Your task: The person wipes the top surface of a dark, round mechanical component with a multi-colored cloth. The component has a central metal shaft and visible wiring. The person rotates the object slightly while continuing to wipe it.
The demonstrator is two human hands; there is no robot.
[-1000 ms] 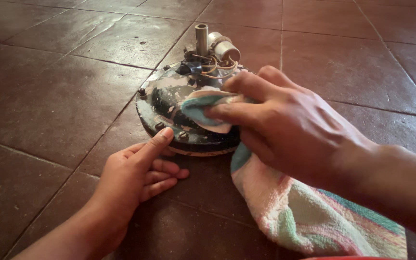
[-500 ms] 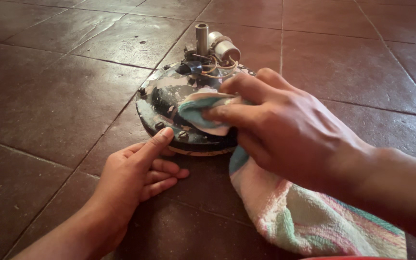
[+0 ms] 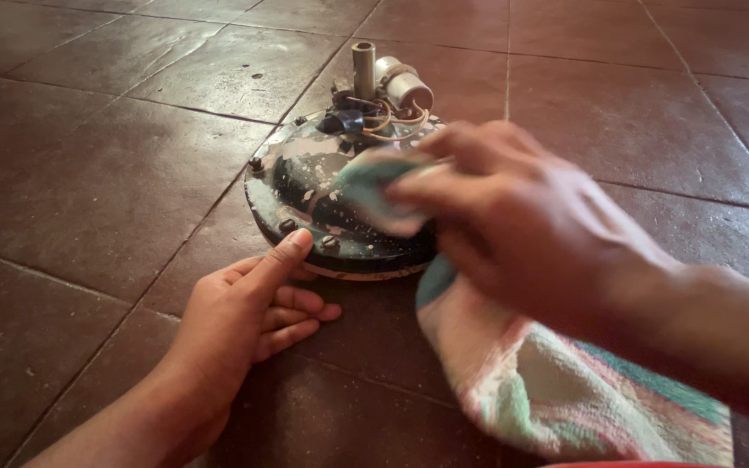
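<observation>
A round, dark metal motor housing [image 3: 309, 186] with flaking paint lies flat on the tiled floor. A short shaft, a small cylinder and loose wires [image 3: 381, 95] stick up at its far side. My left hand [image 3: 240, 316] rests on the floor in front, thumb pressed against the housing's near rim. My right hand [image 3: 513, 221], blurred by motion, presses a bunched part of a striped pastel towel [image 3: 556, 390] onto the housing's top. The towel's loose end trails down to the floor at lower right.
Large dark reddish-brown floor tiles [image 3: 88, 173] with thin grout lines surround the housing on all sides.
My right hand with the towel has shifted slightly up and to the right across the housing's top and is now blurred. My left hand and the housing have stayed put.
</observation>
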